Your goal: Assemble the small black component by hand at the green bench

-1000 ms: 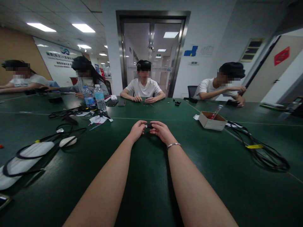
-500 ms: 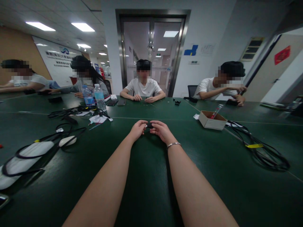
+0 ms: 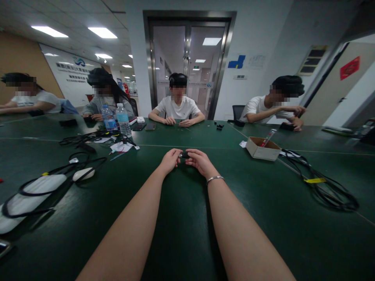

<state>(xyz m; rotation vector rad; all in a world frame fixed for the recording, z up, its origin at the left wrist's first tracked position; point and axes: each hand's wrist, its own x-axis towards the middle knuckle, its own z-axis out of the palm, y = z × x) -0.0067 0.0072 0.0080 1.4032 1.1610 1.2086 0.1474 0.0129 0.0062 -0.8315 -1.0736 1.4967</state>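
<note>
Two hands are held close together near the middle of the frame, and a small black part (image 3: 185, 155) with a silver end is kept between them over the green table (image 3: 187, 222). The silver end is pinched by the fingertips of the left hand (image 3: 170, 162); the black body is gripped by the thumb and fingers of the right hand (image 3: 200, 161), and a bracelet (image 3: 215, 179) is worn on that wrist. Hardly any change is seen here since half a second ago, so the work is judged to be fine fingertip handling. At upper left, the arm of a grey-sleeved co-worker (image 3: 115, 103), earlier stretched out, is now drawn in. A full look at the part is blocked by the fingers. At mid-right, a small box (image 3: 262, 153) is seen with a clear tube (image 3: 268, 137) leaning inside, and a cable coil (image 3: 345, 207) is laid beside it. Left of the hands, two bottles (image 3: 124, 123) and white paper (image 3: 121, 147) are placed well apart from them.
</note>
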